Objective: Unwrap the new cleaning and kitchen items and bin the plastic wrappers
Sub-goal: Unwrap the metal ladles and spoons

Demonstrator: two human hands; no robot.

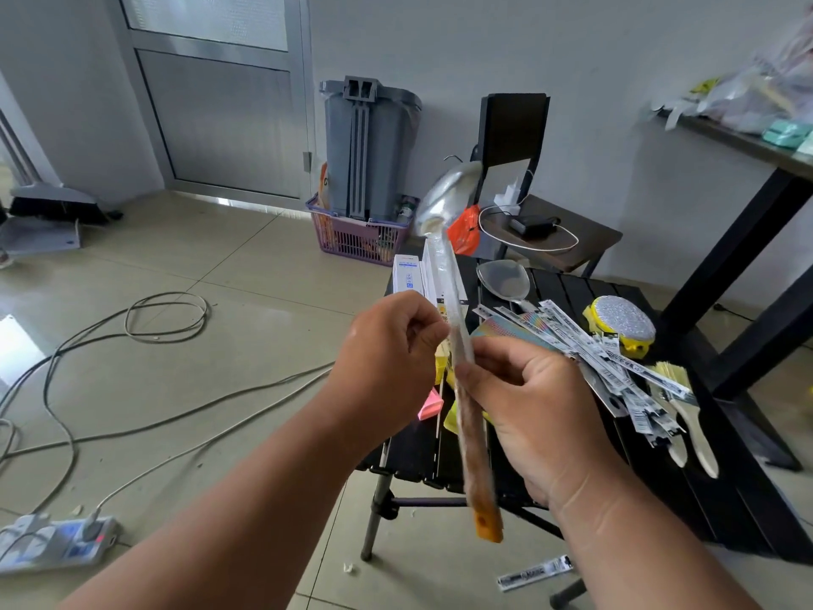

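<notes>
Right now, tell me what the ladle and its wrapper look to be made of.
Ladle: bowl looks like polished metal, bright and reflective; handle seems wood, brown with a matte grain. Wrapper: thin clear plastic, glossy and crinkled, pinched by the left hand while the right hand grips the handle.

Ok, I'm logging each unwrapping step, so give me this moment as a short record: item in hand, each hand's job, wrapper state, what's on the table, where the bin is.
item: ladle with wooden handle, still in clear plastic wrapper
right hand: grips the handle
left hand: pinches the wrapper at mid-handle
wrapper state: still covers bowl and upper handle; handle end bare
black table: spatula, labelled packets, yellow scrubber, two brushes
bin: grey, by the far wall
floor: one packet below the table
</notes>
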